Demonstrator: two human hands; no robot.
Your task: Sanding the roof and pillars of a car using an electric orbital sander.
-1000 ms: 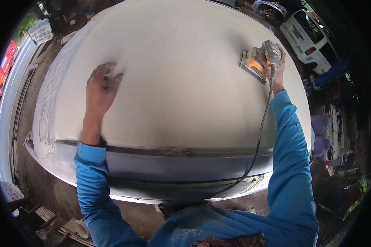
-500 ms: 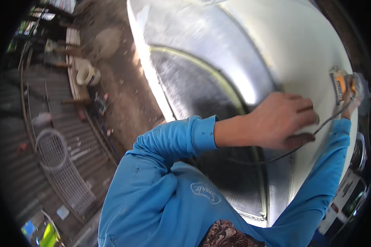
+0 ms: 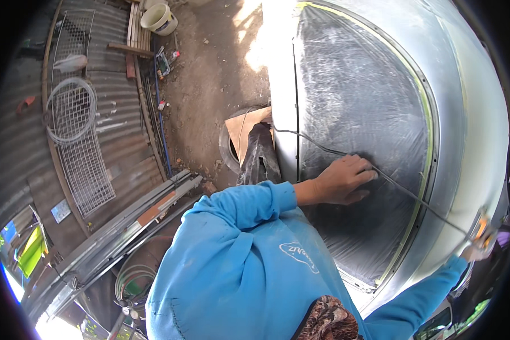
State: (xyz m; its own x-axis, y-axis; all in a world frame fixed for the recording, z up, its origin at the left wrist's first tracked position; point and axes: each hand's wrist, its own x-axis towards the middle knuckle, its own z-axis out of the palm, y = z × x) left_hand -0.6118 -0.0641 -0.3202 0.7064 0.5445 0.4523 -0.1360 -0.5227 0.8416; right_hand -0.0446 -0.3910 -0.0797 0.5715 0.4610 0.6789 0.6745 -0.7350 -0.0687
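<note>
My left hand (image 3: 345, 180) is over a car window covered with dark plastic film (image 3: 362, 90), its fingers loosely bent around a dark power cord (image 3: 413, 198) and its thumb a little apart. Yellow-green masking tape (image 3: 425, 102) edges the film. From the cord's far right end hangs an orange power sander (image 3: 483, 229), partly blurred near the picture's rim. My right hand (image 3: 477, 251) grips it beside the pale, curved car body (image 3: 481, 141). How the right fingers wrap the sander is partly hidden.
The cord trails to the dirt floor (image 3: 209, 73), past a cardboard piece (image 3: 241, 130) by my leg. On the left are a corrugated metal sheet (image 3: 22, 141), wire mesh (image 3: 85, 175) and a coiled hose (image 3: 72, 110). A white bucket (image 3: 158, 20) stands farther off; long metal strips (image 3: 119, 238) lie nearer.
The view has shifted, showing more of the window and floor. My left hand has moved from beside the sander onto the cord over the film. My right hand still holds the sander.
</note>
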